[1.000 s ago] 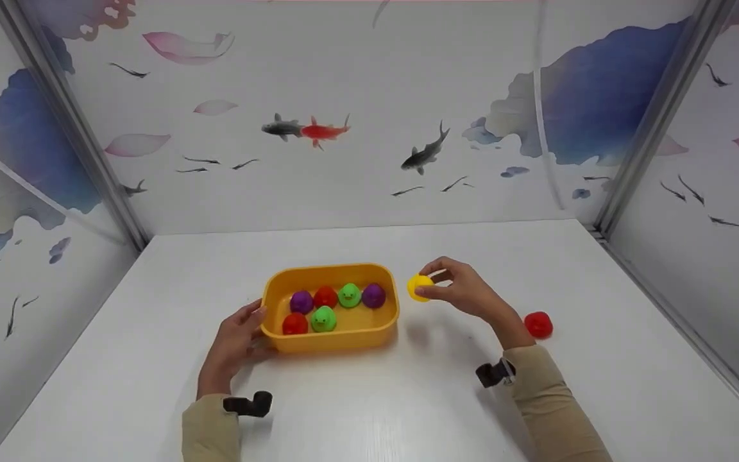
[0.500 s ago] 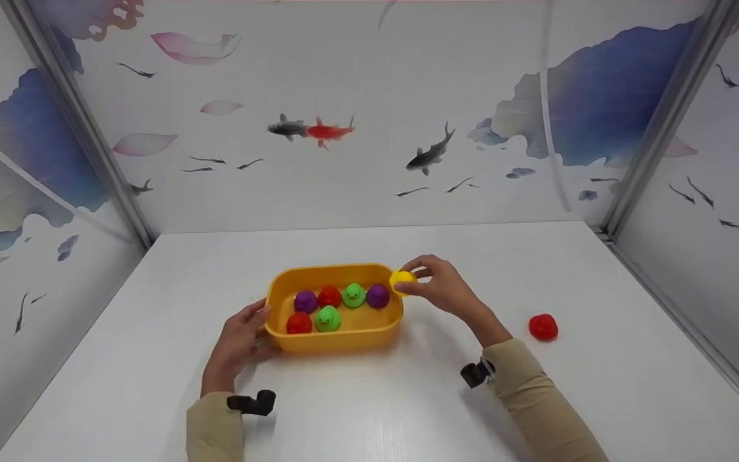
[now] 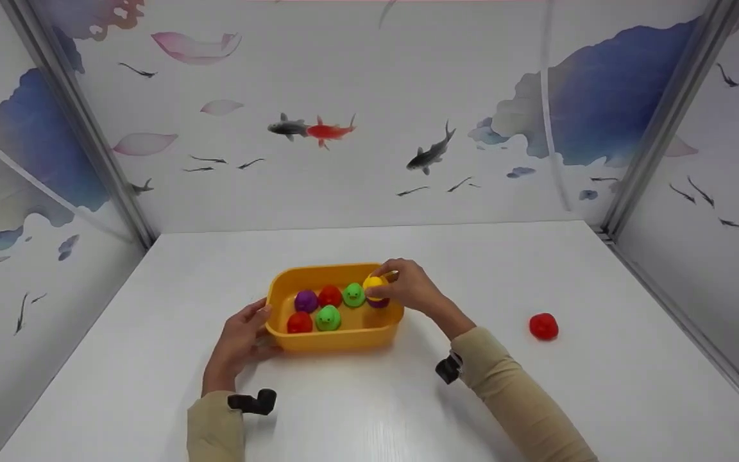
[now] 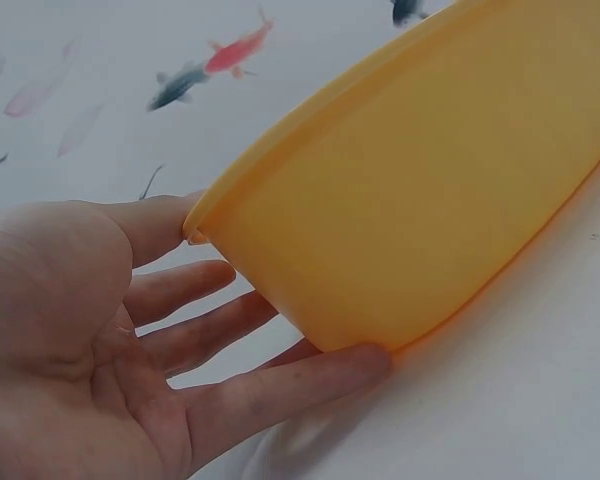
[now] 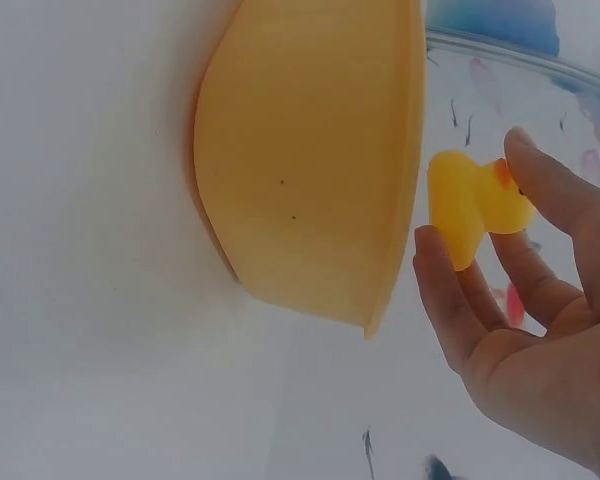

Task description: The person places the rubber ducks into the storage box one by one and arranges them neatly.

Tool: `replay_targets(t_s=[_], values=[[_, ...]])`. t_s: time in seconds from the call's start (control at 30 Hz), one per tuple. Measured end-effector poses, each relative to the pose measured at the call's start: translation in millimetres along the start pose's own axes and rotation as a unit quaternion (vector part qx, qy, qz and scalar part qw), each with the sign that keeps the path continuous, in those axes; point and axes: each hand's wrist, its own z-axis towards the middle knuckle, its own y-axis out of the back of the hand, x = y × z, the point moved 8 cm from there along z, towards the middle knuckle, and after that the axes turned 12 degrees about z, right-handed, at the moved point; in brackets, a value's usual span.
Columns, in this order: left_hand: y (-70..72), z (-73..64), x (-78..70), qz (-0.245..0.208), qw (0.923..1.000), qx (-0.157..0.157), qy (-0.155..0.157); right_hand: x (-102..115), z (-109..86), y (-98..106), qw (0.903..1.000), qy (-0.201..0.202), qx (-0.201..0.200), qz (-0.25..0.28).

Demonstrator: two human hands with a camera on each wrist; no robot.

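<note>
A yellow plastic basin [image 3: 337,340] stands on the white table. In it sit several small rubber ducks: two green ducks [image 3: 328,318], two red ones [image 3: 299,322] and purple ones [image 3: 306,301]. My left hand [image 3: 236,340] holds the basin's left end, thumb at the rim and fingers against the lower wall, as the left wrist view [image 4: 110,330] shows. Above the basin's right part, my right hand [image 3: 411,285] pinches a yellow rubber duck [image 5: 470,200] between thumb and fingers. That duck partly hides a purple duck [image 3: 379,303] below it.
A red duck [image 3: 543,326] lies on the table [image 3: 600,385] to the right of the basin. White panels painted with fish and petals [image 3: 369,179] enclose the table at the back and both sides. A dark wrist camera [image 3: 450,369] sits at each cuff.
My right hand has carried the yellow duck leftward, from beside the basin to over its right part. The left hand keeps its place at the basin's left end.
</note>
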Motion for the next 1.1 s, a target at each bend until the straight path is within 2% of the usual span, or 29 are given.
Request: replay_targets(t_s=[0.2,0.43,0.63,0.77,0.83,1.1], values=[[-0.6,0.5,-0.7,-0.006,0.9999,0.000,0.010,-4.0,4.8,-19.5,0.9991,-0.010,0.026,0.033],[0.3,1.0,1.9,0.000,0.9998,-0.005,0.018,-8.8,9.7,-34.1,0.9990,-0.022,0.028,0.026],[0.2,2.7,2.1,-0.002,0.9999,-0.001,0.011,-10.8,13.7,-42.3,0.9980,-0.034,0.044,0.030],[-0.1,2.7,2.6,-0.001,0.9999,0.001,0.011,-14.8,14.4,-46.5,0.9962,-0.061,0.053,0.033],[-0.2,2.1,2.4,-0.003,0.9999,0.000,0.011,-16.4,14.2,-48.0,0.9954,-0.073,0.053,0.031],[-0.5,0.5,0.5,-0.003,1.0000,-0.003,-0.004,-17.9,14.1,-49.4,0.9960,-0.079,0.040,0.001]])
